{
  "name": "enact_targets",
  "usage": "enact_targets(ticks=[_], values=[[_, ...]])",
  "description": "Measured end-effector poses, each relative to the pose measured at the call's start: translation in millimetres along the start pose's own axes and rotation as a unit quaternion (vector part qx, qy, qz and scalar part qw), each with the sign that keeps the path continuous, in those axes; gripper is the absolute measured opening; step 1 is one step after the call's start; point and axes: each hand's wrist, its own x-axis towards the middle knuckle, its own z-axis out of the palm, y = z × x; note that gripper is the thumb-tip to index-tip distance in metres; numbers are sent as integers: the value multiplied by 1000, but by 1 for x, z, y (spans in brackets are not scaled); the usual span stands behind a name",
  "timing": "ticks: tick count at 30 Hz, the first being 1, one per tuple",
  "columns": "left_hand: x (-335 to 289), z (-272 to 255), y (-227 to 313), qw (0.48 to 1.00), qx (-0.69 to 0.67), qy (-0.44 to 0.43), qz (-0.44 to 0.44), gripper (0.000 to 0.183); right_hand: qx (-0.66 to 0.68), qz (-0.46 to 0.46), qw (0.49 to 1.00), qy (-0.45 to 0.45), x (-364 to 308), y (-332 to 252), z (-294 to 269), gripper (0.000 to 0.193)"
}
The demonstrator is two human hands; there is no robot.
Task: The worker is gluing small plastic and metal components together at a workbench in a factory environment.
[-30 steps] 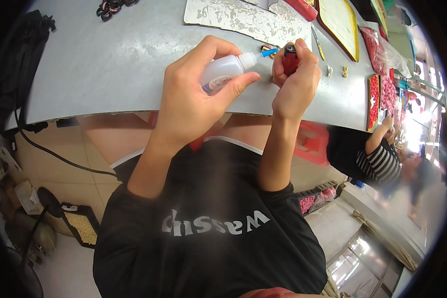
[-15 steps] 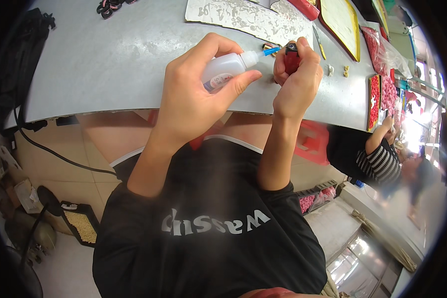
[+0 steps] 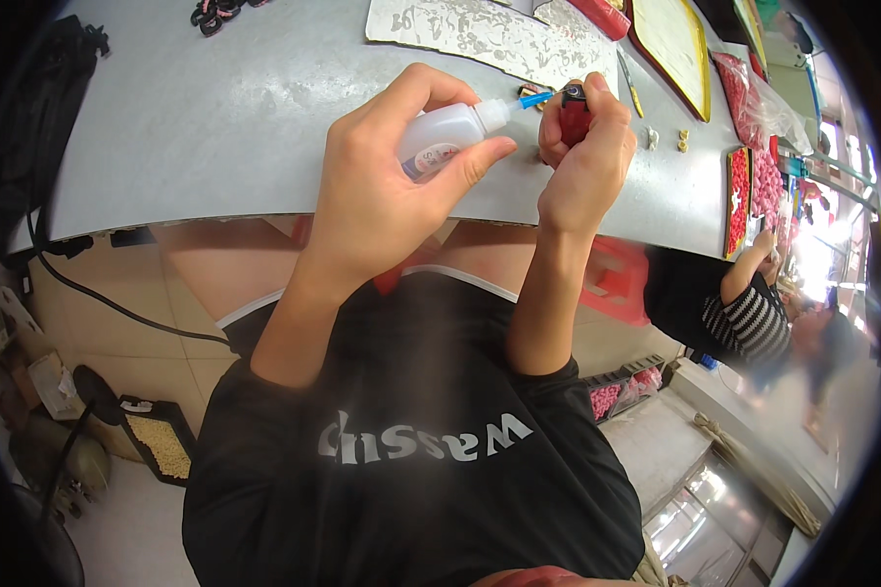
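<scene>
My left hand point(image 3: 367, 186) is closed around a translucent white squeeze bottle point(image 3: 450, 127) with a label on its side. The bottle lies tilted, its blue needle tip point(image 3: 535, 100) pointing right. My right hand point(image 3: 597, 161) grips a small red piece with a black top point(image 3: 576, 121) between thumb and curled fingers. The needle end meets or nearly meets the piece's black top; contact is too fine to tell. Behind the blue tip, a small dark patterned item point(image 3: 532, 90) sits on the grey table point(image 3: 235, 127).
A stained white sheet point(image 3: 480, 41) lies at the back, beside a yellow-rimmed tray point(image 3: 673, 49) and a yellow knife point(image 3: 632, 90). Small gold pieces point(image 3: 682, 140) rest to the right. Farther right are a box of red pieces point(image 3: 737, 201) and a co-worker's striped sleeve point(image 3: 749, 318).
</scene>
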Motion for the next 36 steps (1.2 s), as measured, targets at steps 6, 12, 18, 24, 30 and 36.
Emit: enact_targets(ticks=[6,12,18,24,30,36], values=[[1,-1,4,1000,-4,0,-8,28,2,-2,1000,-3,1,-3,0,33],[3,-1,-1,1000,-7,3,-4,28,-5,-1,1000,3,2,-2,2,34],[3,0,0,1000,-16,3,-13,29,-7,-9,1000,-2,5,-1,1,36],[1,0,0,1000,-20,5,-17,28,-12,-13,1000,-6,4,-2,0,38],[-3,2,0,1000,-21,5,-23,28,-13,-19,1000,-6,-1,0,0,38],[0,0,0,999,-18,5,-26,28,-4,-14,1000,-10,2,2,1,37]])
